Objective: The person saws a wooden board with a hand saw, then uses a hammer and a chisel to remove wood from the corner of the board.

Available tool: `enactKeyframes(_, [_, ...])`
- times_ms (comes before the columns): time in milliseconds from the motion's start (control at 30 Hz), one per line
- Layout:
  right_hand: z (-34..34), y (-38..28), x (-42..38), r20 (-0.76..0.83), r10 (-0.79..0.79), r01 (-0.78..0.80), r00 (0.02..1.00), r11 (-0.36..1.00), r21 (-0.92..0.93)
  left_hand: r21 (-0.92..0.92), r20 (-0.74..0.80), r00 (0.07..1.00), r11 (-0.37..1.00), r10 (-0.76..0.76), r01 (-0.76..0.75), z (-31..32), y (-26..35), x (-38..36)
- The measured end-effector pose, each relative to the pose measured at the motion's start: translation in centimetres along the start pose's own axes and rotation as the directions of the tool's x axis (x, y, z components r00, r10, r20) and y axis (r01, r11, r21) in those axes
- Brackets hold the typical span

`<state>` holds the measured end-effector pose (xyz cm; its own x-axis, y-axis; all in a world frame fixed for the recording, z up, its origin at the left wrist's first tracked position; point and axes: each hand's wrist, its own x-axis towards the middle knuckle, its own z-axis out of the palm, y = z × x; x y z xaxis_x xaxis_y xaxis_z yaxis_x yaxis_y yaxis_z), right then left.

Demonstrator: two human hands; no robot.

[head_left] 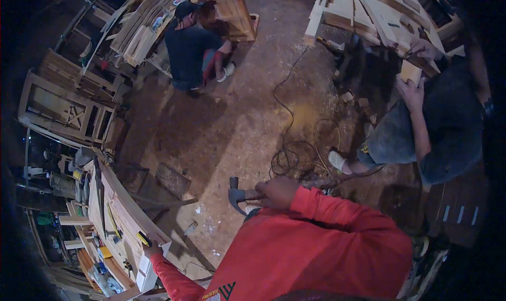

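My right hand (275, 191) is closed around the handle of a claw hammer (236, 194), held over the dirt floor with its metal head pointing left. My red sleeve (337, 216) runs back from that hand. My left hand (153, 248) reaches down-left to the edge of a long wooden workbench (124, 211). It rests on a pale wooden piece (145, 272) beside a small yellow object (143, 239). Whether the left hand grips anything is unclear.
A person in a dark shirt (192, 50) crouches by a wooden crate (232, 13) at the top. At right, a person in grey (443, 127) holds a wood block (410, 71) near stacked furniture (369, 11). A cable (287, 156) coils on the floor. Wooden frames (68, 108) stand at left.
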<state>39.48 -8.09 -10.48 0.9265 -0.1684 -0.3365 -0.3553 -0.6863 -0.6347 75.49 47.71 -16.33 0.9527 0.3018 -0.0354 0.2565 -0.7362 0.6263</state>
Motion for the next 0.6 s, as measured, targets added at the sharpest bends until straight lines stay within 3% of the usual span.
enactKeyframes(233, [-0.1, -0.1, -0.2, -0.065, -0.052, 0.053, 0.997, 0.999, 0.006, -0.008, -0.018, 0.999, 1.0, 0.026, -0.026, 0.0, 0.5, -0.9])
enactKeyframes(333, [-0.9, -0.6, -0.4, -0.067, -0.04, 0.042, 0.997, 0.999, 0.027, 0.176, -0.024, 0.991, 0.976, 0.133, -0.127, -0.3, 0.2, -0.2])
enactKeyframes(433, [-0.4, -0.4, 0.5, -0.021, -0.013, 0.014, 1.0, 1.0, 0.026, 0.01, 0.177, 0.969, 0.985, 0.171, -0.175, -1.3, -0.9, 1.5])
enactKeyframes(600, [-0.7, -1.5, 1.0, -0.033, -0.015, 0.014, 0.999, 1.0, -0.01, 0.193, 0.083, 0.982, 0.964, 0.169, -0.182, -0.9, 0.9, 0.5])
